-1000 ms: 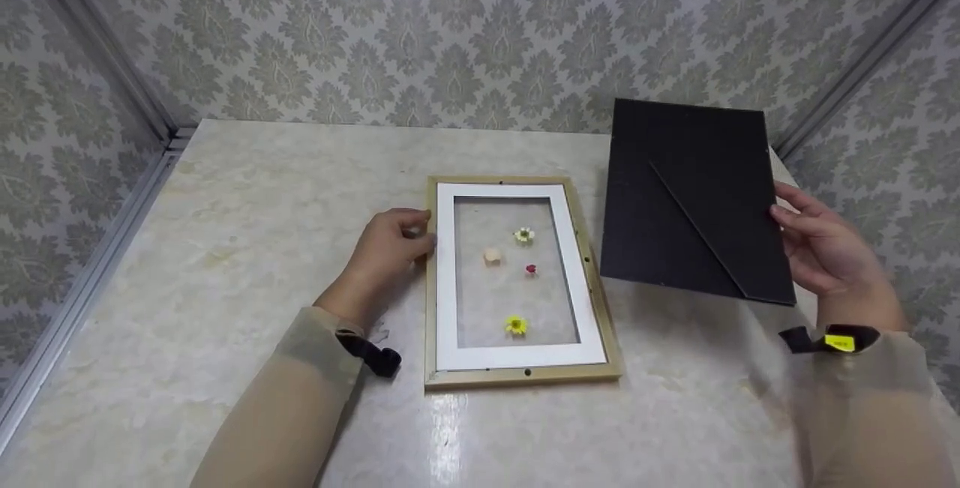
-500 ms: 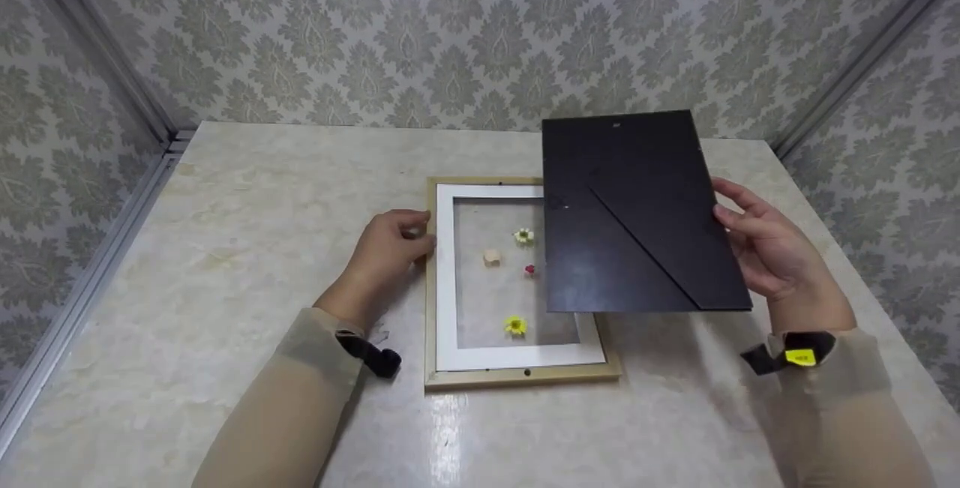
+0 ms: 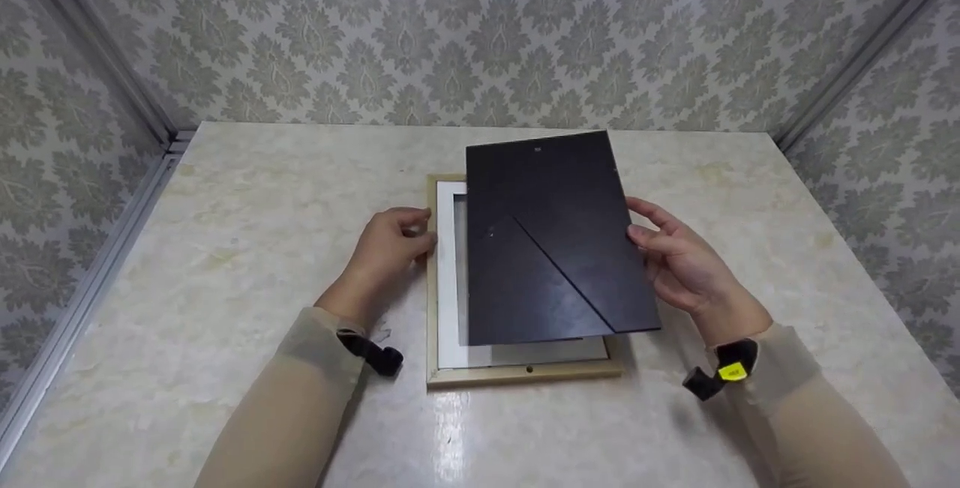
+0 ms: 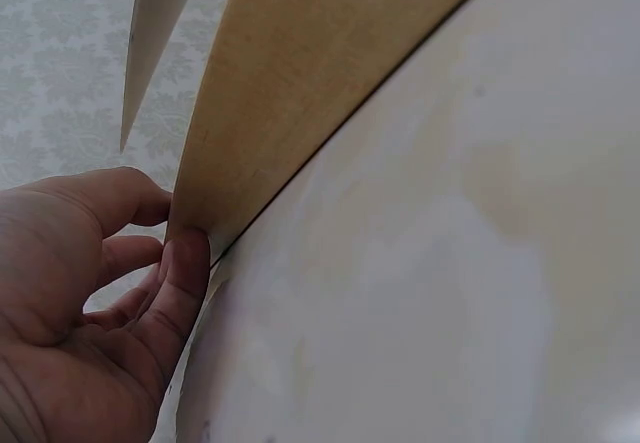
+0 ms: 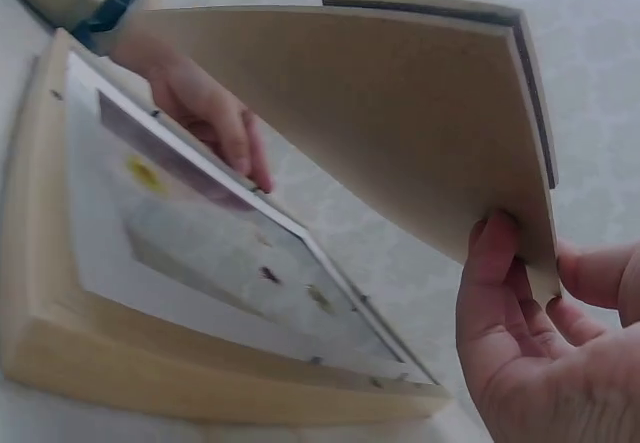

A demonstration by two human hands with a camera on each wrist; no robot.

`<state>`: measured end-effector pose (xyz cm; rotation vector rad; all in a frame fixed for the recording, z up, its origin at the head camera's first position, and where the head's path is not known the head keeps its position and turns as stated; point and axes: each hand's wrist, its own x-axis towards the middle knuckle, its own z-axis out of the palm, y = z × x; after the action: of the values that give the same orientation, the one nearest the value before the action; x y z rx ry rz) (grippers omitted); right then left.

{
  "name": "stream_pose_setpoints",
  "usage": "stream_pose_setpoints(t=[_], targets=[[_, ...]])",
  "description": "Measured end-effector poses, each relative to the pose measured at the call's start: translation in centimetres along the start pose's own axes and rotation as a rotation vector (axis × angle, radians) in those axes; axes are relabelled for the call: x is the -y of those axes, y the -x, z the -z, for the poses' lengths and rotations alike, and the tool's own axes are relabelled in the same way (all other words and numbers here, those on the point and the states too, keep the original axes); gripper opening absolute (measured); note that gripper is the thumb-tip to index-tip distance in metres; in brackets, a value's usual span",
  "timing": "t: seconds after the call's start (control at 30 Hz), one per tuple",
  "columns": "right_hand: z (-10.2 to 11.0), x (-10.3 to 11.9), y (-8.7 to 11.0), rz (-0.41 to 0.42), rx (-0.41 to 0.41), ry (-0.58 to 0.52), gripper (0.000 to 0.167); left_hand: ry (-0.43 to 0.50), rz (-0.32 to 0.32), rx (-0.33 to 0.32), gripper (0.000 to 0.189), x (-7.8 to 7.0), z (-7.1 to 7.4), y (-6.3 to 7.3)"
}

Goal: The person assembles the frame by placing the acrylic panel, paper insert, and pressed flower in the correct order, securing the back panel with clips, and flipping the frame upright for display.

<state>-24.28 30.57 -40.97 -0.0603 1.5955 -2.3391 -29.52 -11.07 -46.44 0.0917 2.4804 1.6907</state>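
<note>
A wooden picture frame [image 3: 525, 377] with a white mat [image 3: 448, 278] lies face down on the table. My left hand [image 3: 390, 244] holds its left side, the thumb against the outer wood [image 4: 310, 73]. Over the frame, tilted and raised, is the black backing board [image 3: 555, 248], whose right edge my right hand [image 3: 686, 267] pinches between thumb and fingers. Its brown inner face [image 5: 400, 113] shows in the right wrist view. Beneath it, a yellow flower [image 5: 145, 173] and several small blooms lie inside the mat opening; the board hides them in the head view.
The marbled table [image 3: 225, 248] reaches back to a patterned wall [image 3: 480, 38]. Metal posts [image 3: 112, 53] stand at the corners. Each wrist wears a black strap; the right strap [image 3: 735, 364] carries a yellow label.
My right hand has brought the backing board leftward from the right of the frame to over it, somewhat lower and turned. The left hand has stayed at the frame's side.
</note>
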Motion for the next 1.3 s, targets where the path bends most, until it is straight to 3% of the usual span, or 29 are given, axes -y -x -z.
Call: stream_pose_setpoints(t=[0.27, 0.8, 1.13, 1.3], targets=[[-1.7, -2.5, -0.8, -0.046, 0.106, -0.030, 0.051, -0.027, -0.023, -0.003, 0.053, 0.1, 0.1, 0.1], [-1.9, -3.9, -1.4, -0.105, 0.062, -0.004, 0.055, 0.049, -0.007, 0.010, 0.052, 0.0, -0.1, 0.2], [-1.6, -3.5, -1.2, -0.118, 0.008, 0.105, 0.054, 0.068, 0.004, 0.006, 0.053, -0.1, -0.2, 0.1], [-1.5, -3.2, -1.0, -0.121, 0.019, 0.148, 0.063, 0.043, -0.011, 0.005, 0.052, -0.1, -0.1, 0.2]])
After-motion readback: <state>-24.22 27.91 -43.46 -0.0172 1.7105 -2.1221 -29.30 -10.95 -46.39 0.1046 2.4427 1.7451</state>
